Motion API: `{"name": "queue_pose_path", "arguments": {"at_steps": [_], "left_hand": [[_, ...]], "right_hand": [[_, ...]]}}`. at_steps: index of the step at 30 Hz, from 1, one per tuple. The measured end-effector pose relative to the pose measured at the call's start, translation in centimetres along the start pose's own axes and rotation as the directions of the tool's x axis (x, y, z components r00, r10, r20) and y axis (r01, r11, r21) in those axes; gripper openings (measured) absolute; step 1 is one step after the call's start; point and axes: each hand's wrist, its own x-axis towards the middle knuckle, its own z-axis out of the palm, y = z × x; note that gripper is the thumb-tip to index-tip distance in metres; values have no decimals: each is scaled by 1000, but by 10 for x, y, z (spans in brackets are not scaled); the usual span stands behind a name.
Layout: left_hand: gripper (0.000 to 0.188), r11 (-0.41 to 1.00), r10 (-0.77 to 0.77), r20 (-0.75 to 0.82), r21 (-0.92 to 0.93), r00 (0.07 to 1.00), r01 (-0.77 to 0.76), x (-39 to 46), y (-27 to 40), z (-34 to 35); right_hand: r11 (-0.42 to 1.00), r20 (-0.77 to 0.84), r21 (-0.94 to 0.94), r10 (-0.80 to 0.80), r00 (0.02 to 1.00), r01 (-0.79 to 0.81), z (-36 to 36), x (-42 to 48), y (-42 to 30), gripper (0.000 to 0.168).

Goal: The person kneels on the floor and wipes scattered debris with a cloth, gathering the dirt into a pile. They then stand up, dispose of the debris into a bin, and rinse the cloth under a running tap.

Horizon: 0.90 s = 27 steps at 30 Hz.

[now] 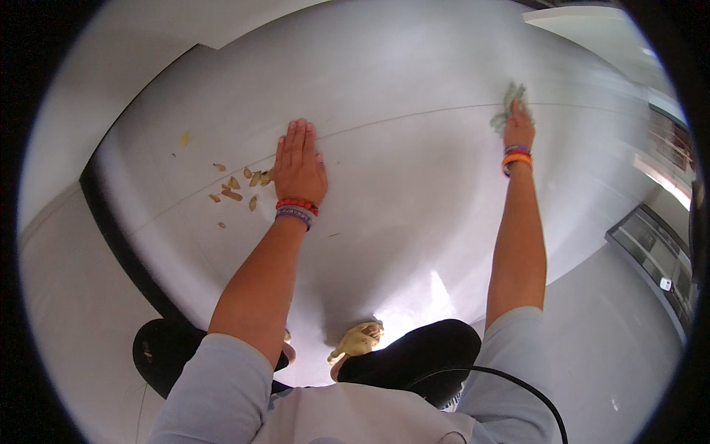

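My left hand (301, 175) lies flat, palm down, on the pale grey floor (399, 166), its fingers stretched out and holding nothing. Against its left side is a scatter of dry brown pods or shell pieces (255, 178), several of them close to the palm. A yellowish scrap (184, 139) lies farther off to the left. Far to the right, my right hand (520, 130) grips a crumpled pale green cloth (516, 93) against the floor. Motion blurs the cloth, and the hand hides part of it.
A yellow shoe (358, 339) is on the floor below me, between my knees. A dark edge strip (119, 250) curves along the left. At the right stands a dark-framed glass panel (646, 244). A black cable (521, 382) crosses my right side.
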Motion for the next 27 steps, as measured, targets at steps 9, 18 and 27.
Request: {"name": "queue_pose_path", "arguments": {"at_steps": [9,18,27], "left_hand": [[49,997,-17,33,72,999,14,1,1,2],[49,999,21,-9,33,1000,-21,8,7,4],[51,998,-3,8,61,1000,2,3,-1,-1]], "right_hand": [[890,53,339,-341,939,304,-13,-72,-182,33],[988,-17,-148,-47,999,44,0,10,-24,37],[832,161,346,-508,846,434,-32,-101,-185,40]]}}
